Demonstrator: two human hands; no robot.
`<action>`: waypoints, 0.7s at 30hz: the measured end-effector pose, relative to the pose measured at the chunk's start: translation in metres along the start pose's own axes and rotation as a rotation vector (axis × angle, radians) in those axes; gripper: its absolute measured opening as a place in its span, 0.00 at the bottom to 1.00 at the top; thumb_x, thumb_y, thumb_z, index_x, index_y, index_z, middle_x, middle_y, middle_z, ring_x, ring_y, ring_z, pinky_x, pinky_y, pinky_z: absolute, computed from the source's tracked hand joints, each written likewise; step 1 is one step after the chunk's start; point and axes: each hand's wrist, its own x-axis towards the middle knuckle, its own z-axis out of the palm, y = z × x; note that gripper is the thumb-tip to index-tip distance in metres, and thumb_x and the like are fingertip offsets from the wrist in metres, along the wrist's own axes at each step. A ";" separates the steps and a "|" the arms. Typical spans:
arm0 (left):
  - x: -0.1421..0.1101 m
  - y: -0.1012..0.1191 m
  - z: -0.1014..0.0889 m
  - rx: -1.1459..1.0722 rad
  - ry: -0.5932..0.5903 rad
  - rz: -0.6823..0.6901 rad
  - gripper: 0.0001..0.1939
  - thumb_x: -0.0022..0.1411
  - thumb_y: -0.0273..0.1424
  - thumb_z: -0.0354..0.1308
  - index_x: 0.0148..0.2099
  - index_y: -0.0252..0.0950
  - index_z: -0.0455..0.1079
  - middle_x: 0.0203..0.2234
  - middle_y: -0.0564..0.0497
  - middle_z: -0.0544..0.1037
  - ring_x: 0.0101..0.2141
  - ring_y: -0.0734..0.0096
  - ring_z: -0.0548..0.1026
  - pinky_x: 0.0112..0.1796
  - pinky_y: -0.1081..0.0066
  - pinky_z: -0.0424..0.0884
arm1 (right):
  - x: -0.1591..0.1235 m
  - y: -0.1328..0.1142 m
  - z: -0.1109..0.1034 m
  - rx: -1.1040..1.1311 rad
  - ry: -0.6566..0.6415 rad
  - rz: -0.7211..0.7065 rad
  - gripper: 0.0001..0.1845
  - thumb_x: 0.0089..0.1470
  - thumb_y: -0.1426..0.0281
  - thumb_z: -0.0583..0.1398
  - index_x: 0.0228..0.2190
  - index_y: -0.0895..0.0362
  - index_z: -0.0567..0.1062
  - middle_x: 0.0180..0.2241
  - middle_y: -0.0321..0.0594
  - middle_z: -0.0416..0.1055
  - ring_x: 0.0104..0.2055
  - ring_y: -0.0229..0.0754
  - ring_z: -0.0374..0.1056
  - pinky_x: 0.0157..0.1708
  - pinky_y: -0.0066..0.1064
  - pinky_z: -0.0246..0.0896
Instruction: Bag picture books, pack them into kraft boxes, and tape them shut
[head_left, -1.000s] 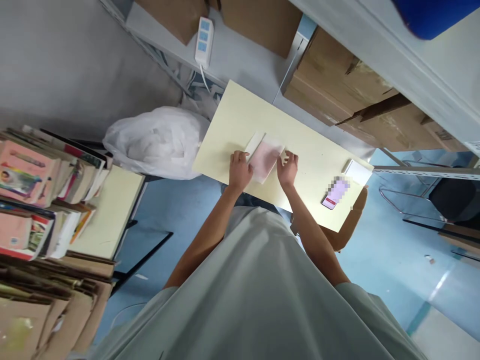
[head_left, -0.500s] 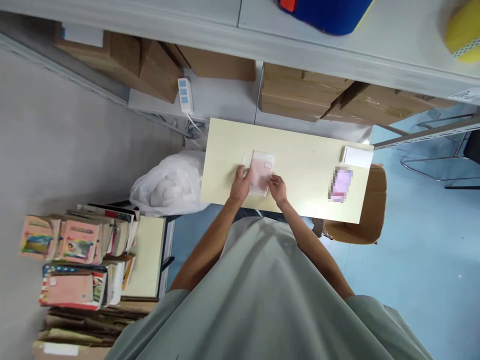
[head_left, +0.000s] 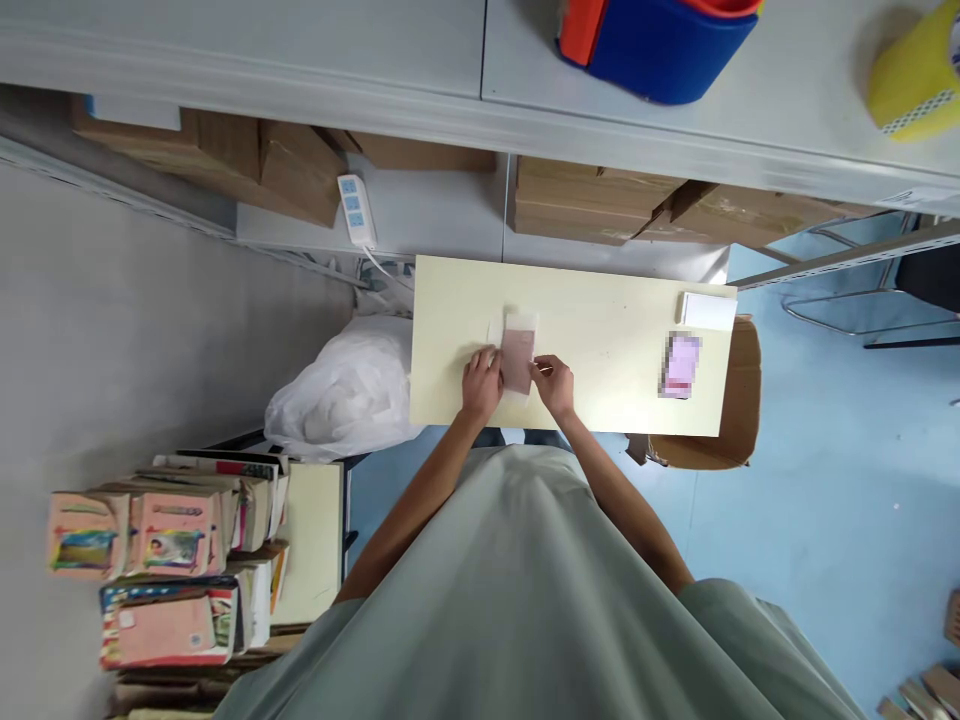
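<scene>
Pink booklet (head_left: 518,362) points longways ahead.
Right grip (head_left: 554,386) pinches its right edge; left grip (head_left: 482,386) touches left (holding? can't tell).

At the tabletop's (head_left: 622,410) far right corner we see a white block (head_left: 709,311), and a phone (head_left: 681,366), partly pixelated, lies just nearer us by the right edge. Under that edge we find an open carton (head_left: 742,400); beside the left edge sits a white plastic bag (head_left: 337,395). Beyond the far edge we have a lower shelf (head_left: 435,205) with a power strip (head_left: 356,210) and cardboard boxes (head_left: 585,205). On the upper shelf (head_left: 337,50), near its front edge, we notice a blue-and-red container (head_left: 660,50).
</scene>
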 end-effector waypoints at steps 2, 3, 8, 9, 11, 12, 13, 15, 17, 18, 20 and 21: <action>0.002 -0.006 -0.006 -0.068 -0.009 -0.013 0.29 0.68 0.19 0.52 0.67 0.35 0.75 0.67 0.35 0.76 0.70 0.43 0.70 0.69 0.45 0.68 | -0.006 -0.013 0.010 -0.019 -0.011 -0.036 0.09 0.65 0.60 0.66 0.42 0.52 0.79 0.39 0.42 0.85 0.39 0.48 0.83 0.45 0.38 0.76; 0.002 -0.010 -0.010 -0.108 -0.002 -0.032 0.28 0.68 0.19 0.52 0.67 0.36 0.75 0.66 0.36 0.77 0.68 0.45 0.71 0.69 0.46 0.68 | -0.009 -0.019 0.016 -0.028 -0.018 -0.049 0.09 0.65 0.61 0.66 0.42 0.52 0.79 0.40 0.41 0.85 0.39 0.47 0.82 0.45 0.37 0.76; -0.009 -0.033 -0.038 -0.327 0.146 -0.184 0.20 0.74 0.24 0.51 0.61 0.39 0.77 0.58 0.40 0.83 0.60 0.56 0.80 0.60 0.56 0.79 | -0.016 -0.042 0.059 -0.130 -0.046 -0.095 0.09 0.69 0.60 0.64 0.44 0.51 0.75 0.46 0.42 0.82 0.40 0.45 0.81 0.45 0.36 0.75; -0.013 -0.038 -0.043 -0.359 0.170 -0.206 0.19 0.74 0.25 0.51 0.60 0.39 0.77 0.57 0.41 0.84 0.57 0.58 0.82 0.56 0.60 0.80 | -0.015 -0.045 0.069 -0.167 -0.050 -0.095 0.09 0.69 0.59 0.63 0.44 0.51 0.74 0.48 0.42 0.81 0.41 0.45 0.81 0.46 0.37 0.74; -0.020 -0.048 -0.050 -0.383 0.205 -0.244 0.17 0.74 0.26 0.52 0.58 0.39 0.77 0.56 0.42 0.84 0.52 0.61 0.83 0.51 0.64 0.82 | -0.011 -0.050 0.090 -0.244 -0.063 -0.076 0.10 0.69 0.59 0.64 0.45 0.50 0.73 0.50 0.43 0.79 0.45 0.47 0.80 0.47 0.38 0.74; -0.023 -0.053 -0.052 -0.376 0.215 -0.263 0.16 0.73 0.26 0.52 0.57 0.39 0.77 0.55 0.41 0.83 0.50 0.61 0.84 0.50 0.65 0.83 | -0.007 -0.052 0.102 -0.282 -0.074 -0.057 0.10 0.69 0.59 0.64 0.45 0.50 0.72 0.51 0.44 0.78 0.47 0.49 0.80 0.48 0.39 0.74; -0.025 -0.057 -0.053 -0.363 0.220 -0.280 0.16 0.72 0.26 0.53 0.56 0.38 0.78 0.55 0.41 0.83 0.49 0.61 0.84 0.49 0.65 0.83 | -0.004 -0.053 0.113 -0.317 -0.086 -0.037 0.10 0.68 0.60 0.64 0.46 0.50 0.71 0.52 0.45 0.78 0.50 0.52 0.79 0.49 0.40 0.74; -0.026 -0.066 -0.052 -0.341 0.217 -0.301 0.16 0.71 0.25 0.54 0.56 0.38 0.78 0.55 0.40 0.82 0.48 0.61 0.84 0.49 0.64 0.83 | 0.004 -0.057 0.135 -0.383 -0.095 0.002 0.11 0.67 0.63 0.65 0.47 0.50 0.70 0.55 0.49 0.76 0.57 0.57 0.76 0.52 0.44 0.74; -0.025 -0.074 -0.049 -0.332 0.199 -0.311 0.17 0.71 0.24 0.54 0.57 0.37 0.77 0.55 0.39 0.81 0.47 0.61 0.84 0.51 0.63 0.83 | 0.009 -0.061 0.152 -0.437 -0.082 0.033 0.12 0.66 0.68 0.63 0.50 0.52 0.70 0.59 0.55 0.74 0.63 0.61 0.71 0.55 0.48 0.73; -0.024 -0.078 -0.047 -0.332 0.186 -0.315 0.17 0.71 0.24 0.54 0.57 0.37 0.77 0.55 0.39 0.80 0.47 0.61 0.84 0.52 0.62 0.83 | 0.010 -0.063 0.157 -0.454 -0.078 0.042 0.13 0.66 0.69 0.62 0.51 0.53 0.70 0.60 0.58 0.73 0.64 0.63 0.70 0.57 0.50 0.72; -0.023 -0.083 -0.043 -0.334 0.160 -0.320 0.17 0.71 0.23 0.54 0.58 0.36 0.76 0.55 0.38 0.80 0.47 0.62 0.84 0.53 0.62 0.83 | 0.009 -0.063 0.159 -0.467 -0.100 0.044 0.14 0.67 0.68 0.62 0.52 0.54 0.70 0.61 0.60 0.72 0.66 0.64 0.68 0.59 0.52 0.72; -0.022 -0.086 -0.041 -0.336 0.146 -0.318 0.17 0.71 0.23 0.54 0.58 0.35 0.76 0.56 0.38 0.79 0.47 0.62 0.84 0.53 0.62 0.83 | 0.007 -0.062 0.155 -0.461 -0.123 0.034 0.14 0.68 0.66 0.62 0.53 0.54 0.71 0.60 0.59 0.72 0.65 0.64 0.69 0.59 0.52 0.72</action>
